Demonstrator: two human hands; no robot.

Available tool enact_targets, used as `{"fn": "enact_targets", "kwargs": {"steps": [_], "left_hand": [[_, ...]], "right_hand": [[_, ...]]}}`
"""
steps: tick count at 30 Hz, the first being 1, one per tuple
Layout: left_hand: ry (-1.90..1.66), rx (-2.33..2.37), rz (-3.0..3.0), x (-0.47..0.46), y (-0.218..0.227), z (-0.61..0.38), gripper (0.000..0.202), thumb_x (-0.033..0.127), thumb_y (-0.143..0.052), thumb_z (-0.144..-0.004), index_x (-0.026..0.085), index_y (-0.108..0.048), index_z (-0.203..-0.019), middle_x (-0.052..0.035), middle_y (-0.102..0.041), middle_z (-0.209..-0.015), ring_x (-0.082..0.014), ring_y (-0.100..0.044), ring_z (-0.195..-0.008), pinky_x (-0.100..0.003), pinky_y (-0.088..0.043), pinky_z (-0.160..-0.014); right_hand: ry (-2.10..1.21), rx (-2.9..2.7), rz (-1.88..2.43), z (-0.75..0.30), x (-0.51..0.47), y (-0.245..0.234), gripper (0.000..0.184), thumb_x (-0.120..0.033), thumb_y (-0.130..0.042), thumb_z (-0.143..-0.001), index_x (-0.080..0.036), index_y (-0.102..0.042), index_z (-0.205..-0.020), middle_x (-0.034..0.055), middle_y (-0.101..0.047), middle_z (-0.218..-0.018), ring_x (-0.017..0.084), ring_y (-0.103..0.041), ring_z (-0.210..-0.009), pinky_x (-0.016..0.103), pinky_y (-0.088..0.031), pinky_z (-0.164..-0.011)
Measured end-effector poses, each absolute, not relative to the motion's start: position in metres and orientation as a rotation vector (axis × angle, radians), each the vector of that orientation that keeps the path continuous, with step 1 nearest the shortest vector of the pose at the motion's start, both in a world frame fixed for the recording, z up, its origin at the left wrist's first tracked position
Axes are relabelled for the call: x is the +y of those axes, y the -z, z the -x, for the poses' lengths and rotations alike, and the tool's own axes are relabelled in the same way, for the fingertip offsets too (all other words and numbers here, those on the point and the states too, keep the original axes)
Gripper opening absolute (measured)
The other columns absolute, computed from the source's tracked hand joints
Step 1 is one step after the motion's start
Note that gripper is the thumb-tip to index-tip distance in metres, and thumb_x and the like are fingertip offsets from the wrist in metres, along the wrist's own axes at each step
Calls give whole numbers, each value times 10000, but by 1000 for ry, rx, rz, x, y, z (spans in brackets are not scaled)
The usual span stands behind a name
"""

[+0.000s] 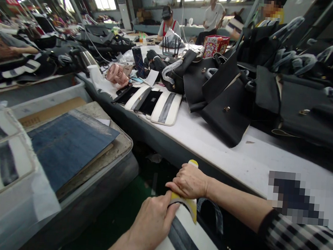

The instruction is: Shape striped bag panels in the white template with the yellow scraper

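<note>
You have the striped panel [189,242] directly below your grip, its white face up, running toward you with its far end at your hands. Your left hand [154,217] is closed on that end, the thumb laid over the top, probably to steady it; the fingers beneath are hidden. Your right hand [189,179] is wrapped closely around a yellow-edged piece [193,209], which meets the panel's end in a curve; whether the two are joined cannot be told. The two hands sit side by side, a hold that appears to keep both pieces lined up.

Just right of your grip, a clear-wrapped loop [219,219] shows; the wrap presumably guards against scuffing. Beyond your grip, on the tabletop [271,159], striped panels [166,107] lie in a row, seemingly for ease of picking up. Black bags [228,118] crowd the surface farther right. Left of your grip, a dark blue board [71,144] lies flat beside more striped pieces [7,161], which rest on pale sheeting [43,198], likely for cleanliness.
</note>
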State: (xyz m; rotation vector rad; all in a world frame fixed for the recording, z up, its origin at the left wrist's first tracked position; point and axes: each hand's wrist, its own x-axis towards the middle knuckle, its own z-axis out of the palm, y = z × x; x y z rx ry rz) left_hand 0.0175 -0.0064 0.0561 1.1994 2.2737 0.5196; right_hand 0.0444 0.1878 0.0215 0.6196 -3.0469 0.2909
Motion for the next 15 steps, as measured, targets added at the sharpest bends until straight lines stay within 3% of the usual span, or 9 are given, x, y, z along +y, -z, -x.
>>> {"fn": "enact_targets", "kwargs": {"steps": [11, 15], "left_hand": [[-196, 2267, -1284, -2, -61, -19, 289, 313, -370, -999, 153, -602, -1064, -97, -726, -925, -328, -695, -847, -422, -517, -718], [-196, 2229, -1347, -3, -62, -17, 302, 327, -385, -1000, 143, -610, -1083, -108, -727, -930, -325, -695, -834, -408, -511, -711]], "right_hand": [[-300, -3187, -417, -59, 178, -31, 660, -433, -266, -1037, -156, -694, -617, 112, -703, -623, 198, -672, -576, 302, -296, -576], [-277, -3251, -218, -71, 165, -38, 645, -407, -266, -1041, -167, -707, -636, 99, -717, -658, 216, -696, -612, 296, -306, -563]]}}
